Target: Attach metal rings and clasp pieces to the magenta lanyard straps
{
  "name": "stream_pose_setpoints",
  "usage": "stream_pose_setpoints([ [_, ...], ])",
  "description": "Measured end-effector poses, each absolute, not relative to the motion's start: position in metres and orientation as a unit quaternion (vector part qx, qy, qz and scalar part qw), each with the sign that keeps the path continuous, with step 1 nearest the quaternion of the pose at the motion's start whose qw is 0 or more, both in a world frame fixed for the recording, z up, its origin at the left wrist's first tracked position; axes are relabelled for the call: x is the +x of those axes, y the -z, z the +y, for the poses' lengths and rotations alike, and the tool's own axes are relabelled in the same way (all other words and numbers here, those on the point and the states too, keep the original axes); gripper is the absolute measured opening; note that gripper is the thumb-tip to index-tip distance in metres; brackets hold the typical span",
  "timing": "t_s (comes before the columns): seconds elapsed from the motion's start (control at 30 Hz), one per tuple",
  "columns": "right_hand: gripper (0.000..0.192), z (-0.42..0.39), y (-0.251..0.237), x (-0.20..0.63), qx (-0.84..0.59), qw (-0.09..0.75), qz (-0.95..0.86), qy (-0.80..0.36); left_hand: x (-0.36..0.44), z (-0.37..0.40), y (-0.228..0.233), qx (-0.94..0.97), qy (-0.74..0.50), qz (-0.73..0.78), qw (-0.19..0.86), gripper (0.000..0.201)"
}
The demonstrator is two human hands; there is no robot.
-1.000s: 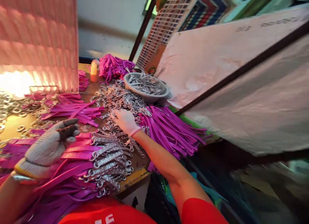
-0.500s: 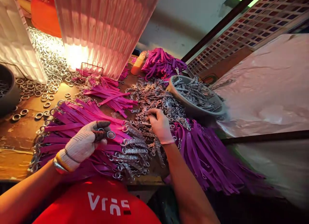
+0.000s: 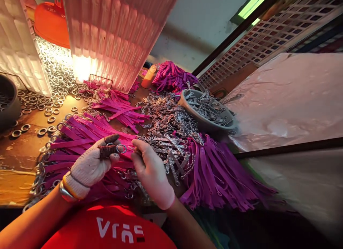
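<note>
My left hand (image 3: pixel 92 163), in a knitted glove with dark, worn fingertips, pinches a metal ring (image 3: pixel 122 149) that sticks out past the fingers. Just to its right, my right hand (image 3: pixel 154 172) in a thin pale glove has thumb and fingers drawn together. Whatever lies between those fingertips is too small or hidden to name. Beneath both hands spreads a layer of magenta straps (image 3: pixel 72 142) with rings at their left ends. Several metal links at their right ends are partly covered by my right hand. A heap of flat metal links (image 3: pixel 171 116) lies beyond it.
Loose rings (image 3: pixel 57 72) are heaped under an orange lamp (image 3: pixel 50 24) between translucent corrugated panels (image 3: pixel 115 31). A bowl (image 3: pixel 182 100) of metal links stands at right, near an orange bottle (image 3: pixel 148 77). Purple straps (image 3: pixel 214 177) hang over the front edge. A dark pot (image 3: pixel 10 113) sits left.
My right hand has moved from the heap of links leftward and nearer, up beside the ring. My left hand keeps the ring in nearly the same place. The view has shifted slightly.
</note>
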State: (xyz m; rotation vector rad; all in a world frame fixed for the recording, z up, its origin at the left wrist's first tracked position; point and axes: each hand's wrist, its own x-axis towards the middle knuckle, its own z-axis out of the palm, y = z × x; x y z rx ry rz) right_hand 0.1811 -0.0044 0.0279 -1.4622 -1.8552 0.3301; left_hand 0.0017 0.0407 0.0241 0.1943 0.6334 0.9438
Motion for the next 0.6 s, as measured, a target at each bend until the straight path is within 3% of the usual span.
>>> stream_pose_setpoints([
  [0.33,0.025,-0.005,-0.033,0.16,-0.534,0.297,-0.791,-0.006,0.021,0.019,-0.002,0.214,-0.454,0.238,0.831,0.025],
  [0.6,0.019,-0.005,-0.038,0.168,-0.55,0.441,-0.676,-0.214,0.007,0.022,-0.001,0.388,-0.385,0.353,0.76,0.032],
])
